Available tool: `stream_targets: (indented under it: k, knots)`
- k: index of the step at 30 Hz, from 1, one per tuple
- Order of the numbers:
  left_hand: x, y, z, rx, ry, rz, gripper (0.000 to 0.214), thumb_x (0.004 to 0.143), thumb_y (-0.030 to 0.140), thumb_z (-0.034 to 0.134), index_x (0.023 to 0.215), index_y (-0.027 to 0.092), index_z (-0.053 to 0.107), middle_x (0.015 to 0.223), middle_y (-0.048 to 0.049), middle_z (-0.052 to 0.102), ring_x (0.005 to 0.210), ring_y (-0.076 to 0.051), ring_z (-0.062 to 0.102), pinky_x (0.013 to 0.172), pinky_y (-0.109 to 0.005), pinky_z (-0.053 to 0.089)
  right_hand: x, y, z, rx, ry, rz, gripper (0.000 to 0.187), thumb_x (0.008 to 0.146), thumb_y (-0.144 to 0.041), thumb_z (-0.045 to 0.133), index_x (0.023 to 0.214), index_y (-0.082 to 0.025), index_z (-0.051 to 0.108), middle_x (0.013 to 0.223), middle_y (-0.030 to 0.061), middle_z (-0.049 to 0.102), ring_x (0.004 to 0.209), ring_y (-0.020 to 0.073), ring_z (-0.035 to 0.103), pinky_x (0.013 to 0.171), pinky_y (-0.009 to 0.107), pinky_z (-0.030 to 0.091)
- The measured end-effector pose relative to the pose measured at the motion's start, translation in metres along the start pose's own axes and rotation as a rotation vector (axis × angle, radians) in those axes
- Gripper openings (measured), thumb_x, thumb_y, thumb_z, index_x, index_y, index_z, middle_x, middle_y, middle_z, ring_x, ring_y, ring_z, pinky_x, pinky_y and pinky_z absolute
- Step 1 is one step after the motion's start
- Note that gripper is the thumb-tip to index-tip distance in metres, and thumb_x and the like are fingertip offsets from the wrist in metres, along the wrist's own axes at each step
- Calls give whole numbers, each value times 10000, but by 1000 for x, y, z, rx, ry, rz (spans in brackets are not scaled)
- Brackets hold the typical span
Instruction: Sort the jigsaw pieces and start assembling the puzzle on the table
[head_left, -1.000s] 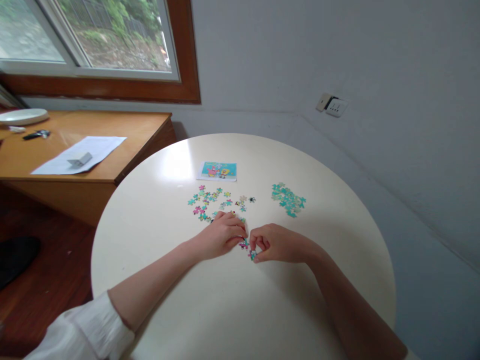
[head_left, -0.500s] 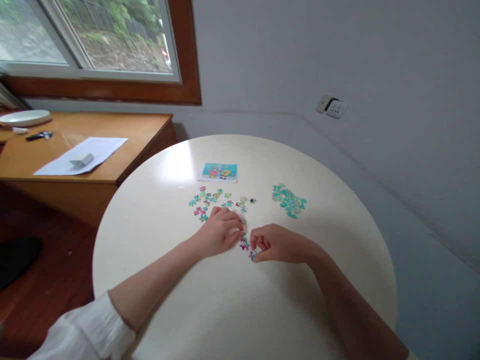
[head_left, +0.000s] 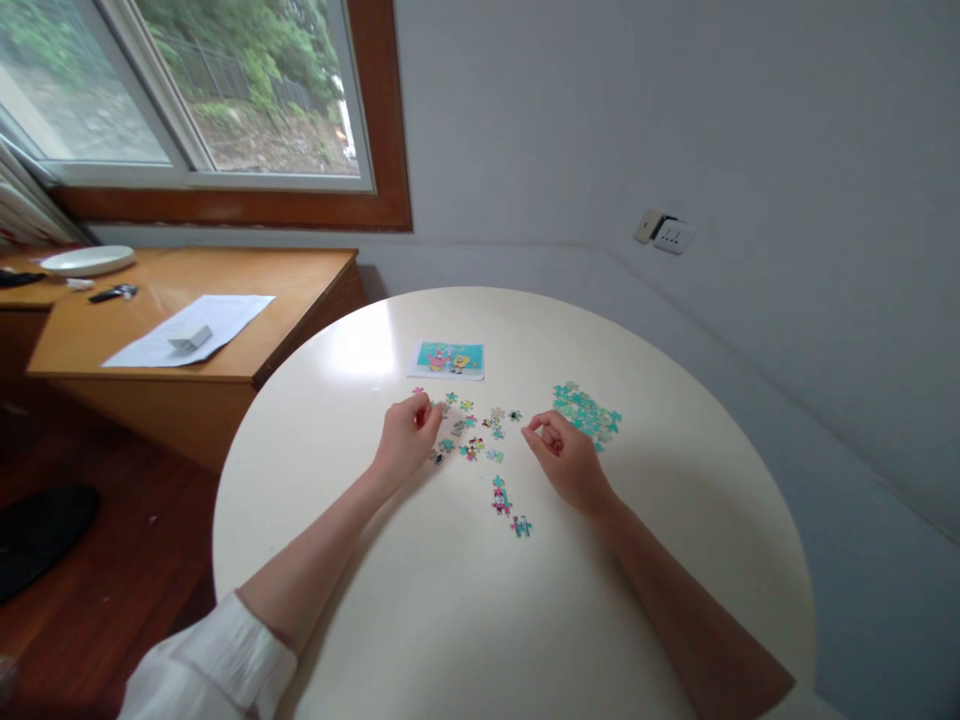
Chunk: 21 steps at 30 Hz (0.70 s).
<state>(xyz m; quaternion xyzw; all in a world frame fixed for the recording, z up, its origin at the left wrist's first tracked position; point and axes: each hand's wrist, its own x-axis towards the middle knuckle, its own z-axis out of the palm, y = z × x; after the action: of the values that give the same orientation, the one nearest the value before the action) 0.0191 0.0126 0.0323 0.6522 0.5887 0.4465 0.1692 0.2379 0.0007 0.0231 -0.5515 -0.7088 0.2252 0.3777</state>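
Observation:
Loose colourful puzzle pieces [head_left: 472, 432] lie scattered on the round cream table [head_left: 465, 620]. My left hand [head_left: 405, 445] rests at their left edge with its fingers curled over some pieces; what it holds is hidden. My right hand [head_left: 564, 455] hovers right of the scatter, fingertips pinched together, with nothing visible between them. Two small joined groups of pieces, one pink [head_left: 499, 496] and one teal [head_left: 521, 526], lie on the table between my wrists. A pile of teal pieces [head_left: 587, 409] sits just beyond my right hand. The small reference picture [head_left: 448, 359] lies further back.
A wooden desk [head_left: 247, 355] stands to the left under the window, carrying a sheet of paper [head_left: 191, 328], a small grey block [head_left: 189, 339], a white plate [head_left: 88, 260] and a dark object [head_left: 114, 293]. A wall socket [head_left: 666, 231] is on the right wall.
Both hands left the joined pieces near the table's middle and moved away from me: the left to the scatter's left edge, the right toward the teal pile. The view shifted slightly.

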Motion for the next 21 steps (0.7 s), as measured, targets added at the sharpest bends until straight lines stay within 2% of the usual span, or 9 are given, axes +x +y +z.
stream_targets:
  k: [4, 7, 17, 21]
  knots:
    - [5, -8, 0, -114, 45, -74, 269, 749, 278, 483, 533, 183, 353, 488, 60, 356, 499, -82, 338, 516, -216, 290, -1, 4, 5, 31, 17, 10, 169, 780, -366, 451, 737, -203, 455, 499, -82, 255, 454, 96, 290, 489, 231, 256]
    - [5, -12, 3, -127, 10, -83, 228, 745, 279, 500, 566, 177, 403, 512, 55, 404, 517, -86, 371, 530, -216, 311, -1, 5, 5, 48, 26, 15, 156, 762, -352, 463, 708, -210, 427, 496, -84, 251, 453, 95, 285, 490, 232, 256]
    - [-3, -5, 7, 17, -299, 93, 75, 746, 193, 551, 701, 164, 604, 751, -16, 598, 691, -125, 506, 699, -267, 404, 0, 10, 7, 80, 105, -20, 151, 735, -331, 478, 667, -206, 427, 470, -96, 244, 427, 82, 274, 475, 222, 251]
    - [-5, 0, 7, 118, -425, 113, 77, 730, 204, 604, 780, 180, 656, 878, -45, 621, 822, -170, 554, 827, -347, 392, 0, 11, 9, 91, 131, -55, 163, 730, -330, 489, 646, -196, 450, 452, -100, 242, 412, 73, 261, 453, 213, 240]
